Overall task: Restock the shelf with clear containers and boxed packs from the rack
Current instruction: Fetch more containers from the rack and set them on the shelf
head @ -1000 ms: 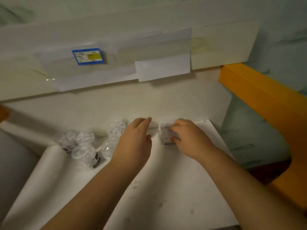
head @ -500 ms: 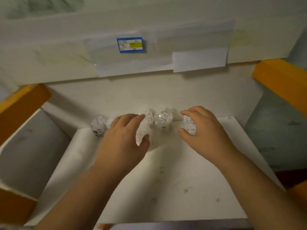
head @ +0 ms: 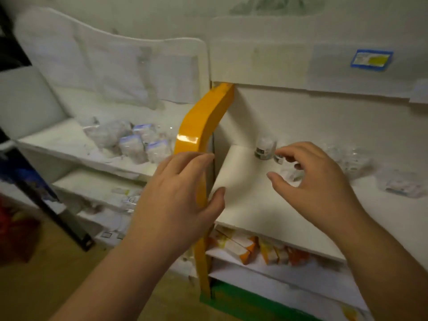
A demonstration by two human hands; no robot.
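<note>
At the far left a dark slanted post (head: pixel 46 193) crosses the view above a brown floor (head: pixel 34 286). Next to it stands the rack (head: pixel 69 144), with white tiers; on its upper tier lies a blurred heap of clear bags and boxed packs (head: pixel 139 144) with bluish tops, and the tiers below carry more small packets, too smeared to make out.

The left hand (head: pixel 176 200) hangs in front of the yellow upright (head: pixel 201 126) that divides the rack from the shelf. Its fingers are straight and relaxed, spread a little, the thumb out to the right; it holds nothing. Whether the fingertips touch the yellow upright cannot be told.

Right of the upright is the shelf (head: pixel 250 200), a white board. Near its back left corner stands a small clear container (head: pixel 265 149) with a dark label band, upright. Just beside it, the right hand (head: pixel 317 181) hovers over the board with fingers loosely curled and thumb apart from them, released around a gap; a second clear container (head: pixel 289 172) sits under the fingers, and contact with it cannot be told. Further right more clear containers (head: pixel 349 158) lie blurred on the board, then a flat packet (head: pixel 403 186) near the edge. Above, a blue price tag (head: pixel 371 60) is stuck on the upper rail. Beneath the shelf, orange-and-white boxes (head: pixel 250 249) lie on a lower tier.
</note>
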